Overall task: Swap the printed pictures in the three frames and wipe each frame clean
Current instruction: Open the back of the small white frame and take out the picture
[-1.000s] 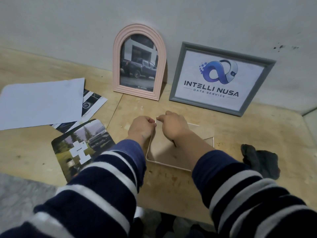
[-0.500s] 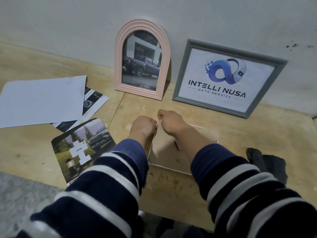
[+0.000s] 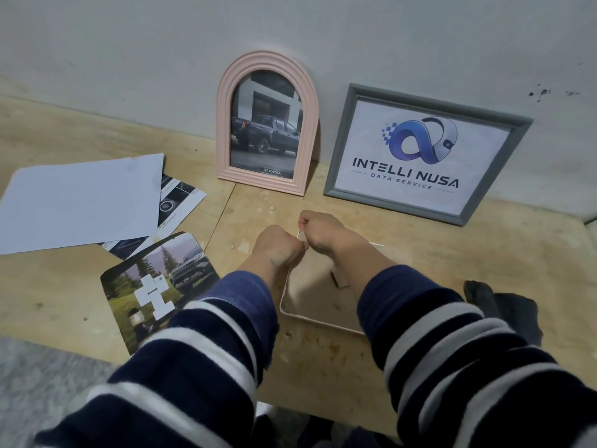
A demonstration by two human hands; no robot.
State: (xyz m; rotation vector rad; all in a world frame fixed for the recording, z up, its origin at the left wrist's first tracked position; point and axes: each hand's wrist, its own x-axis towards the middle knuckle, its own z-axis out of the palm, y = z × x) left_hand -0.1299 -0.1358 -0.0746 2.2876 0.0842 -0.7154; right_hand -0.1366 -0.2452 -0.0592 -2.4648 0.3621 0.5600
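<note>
Cream frame corner under curled hands

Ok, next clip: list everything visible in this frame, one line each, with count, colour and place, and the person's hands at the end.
arched frame: 1, pink, leaning on the wall, truck picture inside
rectangular frame: 1, grey, leaning on the wall right of the pink one, logo print inside
face-down frame: 1, white rim with brown backing, flat on the table under the hands
loose car print: 1, green and grey, arched cut, left of the forearms
blank sheet: 1, white, far left, overlapping other prints
printed pages: several, partly hidden under the sheet
cloth: 1, black, right side of the table
table: 1, light wood
left hand: curled at the frame's far corner
right hand: pinching a small white tab there
</note>
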